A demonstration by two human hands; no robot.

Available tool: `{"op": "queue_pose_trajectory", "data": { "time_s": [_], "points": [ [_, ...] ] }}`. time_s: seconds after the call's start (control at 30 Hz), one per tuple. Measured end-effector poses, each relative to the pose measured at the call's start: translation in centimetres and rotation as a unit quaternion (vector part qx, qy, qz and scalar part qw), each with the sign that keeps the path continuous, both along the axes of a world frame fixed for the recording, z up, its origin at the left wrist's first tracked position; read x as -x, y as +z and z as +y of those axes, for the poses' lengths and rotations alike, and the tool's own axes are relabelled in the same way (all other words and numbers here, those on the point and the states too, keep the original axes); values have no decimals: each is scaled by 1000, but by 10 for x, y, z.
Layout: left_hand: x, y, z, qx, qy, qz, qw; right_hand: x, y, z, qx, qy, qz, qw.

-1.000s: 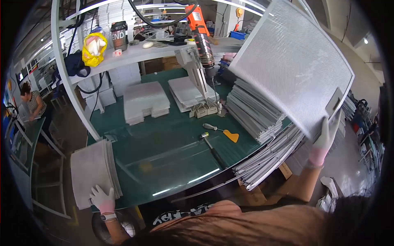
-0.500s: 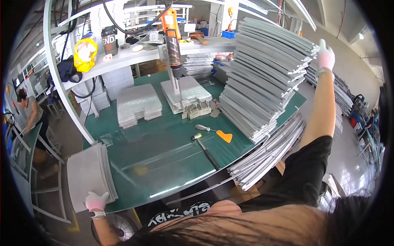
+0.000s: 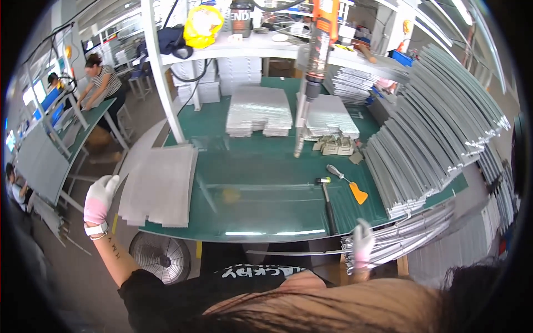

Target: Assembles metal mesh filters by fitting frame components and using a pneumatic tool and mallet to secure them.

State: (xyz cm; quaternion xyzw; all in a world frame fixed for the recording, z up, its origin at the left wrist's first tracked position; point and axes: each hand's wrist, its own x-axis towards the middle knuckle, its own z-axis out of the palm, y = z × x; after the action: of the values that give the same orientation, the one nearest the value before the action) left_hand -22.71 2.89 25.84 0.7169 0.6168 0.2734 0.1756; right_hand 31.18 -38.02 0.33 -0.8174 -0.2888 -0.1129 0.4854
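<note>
My left hand, in a white and pink glove, is closed on the edge of a thin grey sheet. That sheet stands tilted and curved beside a stack of grey sheets at the table's left end. My right hand, gloved alike and slightly blurred, is at the table's front edge with its fingers apart and pointing up. Nothing shows in it. Nearest to it are a bundle of pale metal strips and a mallet with a black handle.
A tall leaning stack of grey panels fills the table's right side. An orange power tool hangs over the green table. Silvery sheet stacks, metal clips and an orange scraper lie there. A fan stands below.
The view has swung left. My left hand has risen from the stack's near corner with a sheet's edge. My right hand has left the tall panel stack and come down to the table's front edge.
</note>
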Motion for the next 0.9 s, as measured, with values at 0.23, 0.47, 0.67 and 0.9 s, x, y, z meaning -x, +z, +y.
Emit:
{"op": "queue_pose_trajectory", "data": {
  "time_s": [0.23, 0.47, 0.67, 0.9],
  "points": [
    [-83, -64, -108, -72, -231, 52, 969, 96, 16, 108, -78, 238, 66, 966],
    [-231, -167, -147, 118, -469, 210, 850, 68, 1, 227, 193, 293, -59, 934],
    [-244, -231, -52, -173, -378, 243, 876, 67, 0, 260, 326, 261, -130, 899],
    [-250, -244, -40, -105, -373, 210, 897, -26, 81, 415, 123, 143, -216, 958]
  ]
}}
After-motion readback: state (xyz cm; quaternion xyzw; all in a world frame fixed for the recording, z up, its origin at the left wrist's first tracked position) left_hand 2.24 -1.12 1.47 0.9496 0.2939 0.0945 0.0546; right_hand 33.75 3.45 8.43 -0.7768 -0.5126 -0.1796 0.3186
